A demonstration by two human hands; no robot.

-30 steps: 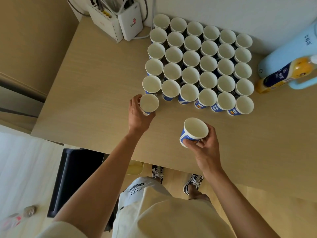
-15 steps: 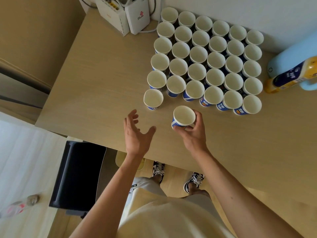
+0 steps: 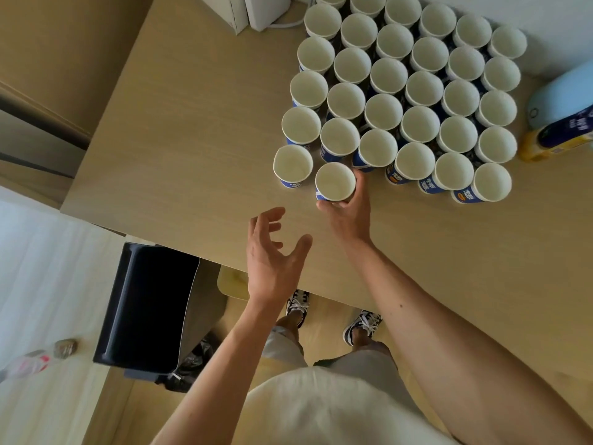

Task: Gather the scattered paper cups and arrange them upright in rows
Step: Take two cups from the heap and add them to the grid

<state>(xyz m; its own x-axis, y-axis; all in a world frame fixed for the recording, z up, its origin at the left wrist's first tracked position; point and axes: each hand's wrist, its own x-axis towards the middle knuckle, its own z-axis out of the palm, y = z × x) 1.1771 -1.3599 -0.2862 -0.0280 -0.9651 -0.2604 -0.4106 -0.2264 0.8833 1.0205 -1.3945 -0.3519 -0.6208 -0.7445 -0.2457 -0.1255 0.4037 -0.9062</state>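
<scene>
Two hands up: right hand (image 3: 348,216) wraps an upright cup (image 3: 335,182); left hand (image 3: 272,256) hovers near it, fingers spread, empty. Placement step, I'd say. Next it wants nudging flush beside the end cup (image 3: 292,166), along the front of the block (image 3: 401,91) on the table (image 3: 192,139).

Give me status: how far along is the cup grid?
Done: the cup block stands upright in rows, and one front cup starts a new row. In hand: the right hand grips a second cup beside it; the left hand is open, empty. Left: filling that row; no loose cups in view.
</scene>
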